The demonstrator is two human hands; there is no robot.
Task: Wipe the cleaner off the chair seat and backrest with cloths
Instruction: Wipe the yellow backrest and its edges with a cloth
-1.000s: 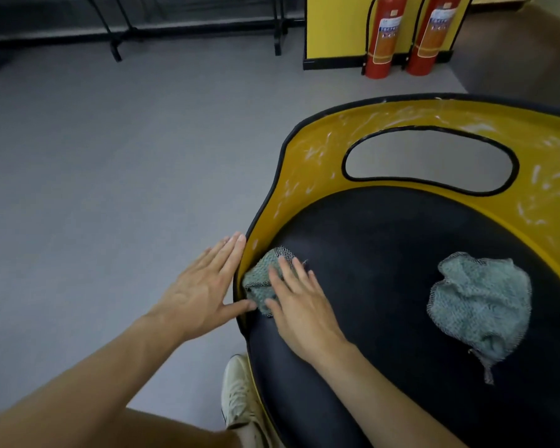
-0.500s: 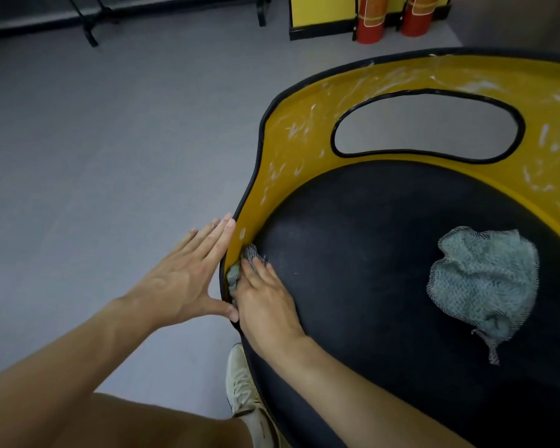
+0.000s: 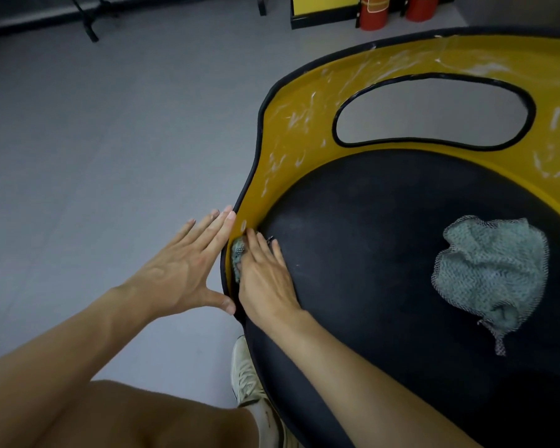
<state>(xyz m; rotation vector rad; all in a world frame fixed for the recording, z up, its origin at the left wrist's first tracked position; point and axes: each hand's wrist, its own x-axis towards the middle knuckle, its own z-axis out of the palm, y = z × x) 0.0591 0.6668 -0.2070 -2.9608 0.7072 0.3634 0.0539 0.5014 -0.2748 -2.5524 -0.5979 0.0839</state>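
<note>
One cloth (image 3: 237, 257) under right hand (image 3: 267, 282) at backrest (image 3: 291, 150) edge; left hand (image 3: 183, 273) just outside.

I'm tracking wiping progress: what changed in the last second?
The right hand slid its cloth left, off the black seat into the yellow rim; the cloth is now mostly hidden under the hand. Unchanged: the left hand braces flat against the rim's outside, the spare cloth lies on the seat, white streaks remain on the backrest.
</note>
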